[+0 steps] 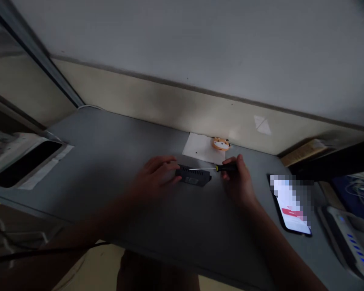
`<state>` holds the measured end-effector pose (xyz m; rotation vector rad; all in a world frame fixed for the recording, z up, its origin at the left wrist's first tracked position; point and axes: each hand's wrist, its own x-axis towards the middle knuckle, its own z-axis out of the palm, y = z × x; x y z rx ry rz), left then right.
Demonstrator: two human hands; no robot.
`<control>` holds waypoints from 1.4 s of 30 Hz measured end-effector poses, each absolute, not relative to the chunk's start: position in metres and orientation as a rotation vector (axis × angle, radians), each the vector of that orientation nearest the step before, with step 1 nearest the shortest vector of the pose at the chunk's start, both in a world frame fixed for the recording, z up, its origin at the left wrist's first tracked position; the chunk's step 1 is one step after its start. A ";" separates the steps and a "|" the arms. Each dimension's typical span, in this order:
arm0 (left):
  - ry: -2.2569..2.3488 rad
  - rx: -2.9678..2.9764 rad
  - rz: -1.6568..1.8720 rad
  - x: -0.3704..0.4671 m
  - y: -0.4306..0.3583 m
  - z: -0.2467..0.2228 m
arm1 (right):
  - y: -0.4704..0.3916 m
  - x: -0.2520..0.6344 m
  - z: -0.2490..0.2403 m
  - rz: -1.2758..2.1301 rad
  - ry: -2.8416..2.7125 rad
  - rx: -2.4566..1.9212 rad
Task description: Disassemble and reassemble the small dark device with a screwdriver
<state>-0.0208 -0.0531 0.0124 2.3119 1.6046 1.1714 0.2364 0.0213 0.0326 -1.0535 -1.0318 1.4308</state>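
Note:
A dark, slotted rectangular box lies on the grey table. The fingers of my left hand grip its left end. My right hand is closed around the black and yellow handle of a screwdriver. The thin metal shaft points left, over the slots along the box's upper side; whether the tip touches the box is too small to tell. Just behind the box, a white paper lies flat, with an orange and white animal-face item on its right part.
A lit phone lies right of my right hand, with a power strip beyond it. At the far left a dark phone-like slab rests on white paper. A pale wall rises behind the table.

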 end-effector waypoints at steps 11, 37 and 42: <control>1.614 1.928 0.976 -0.011 -0.039 0.028 | 0.036 0.247 0.029 1.445 -0.893 -0.972; 1.433 1.987 0.776 -0.012 -0.050 0.022 | 0.044 0.250 0.026 1.340 -0.919 -1.062; 1.510 2.056 0.857 -0.005 -0.059 0.025 | 0.043 0.249 0.028 1.352 -0.867 -1.062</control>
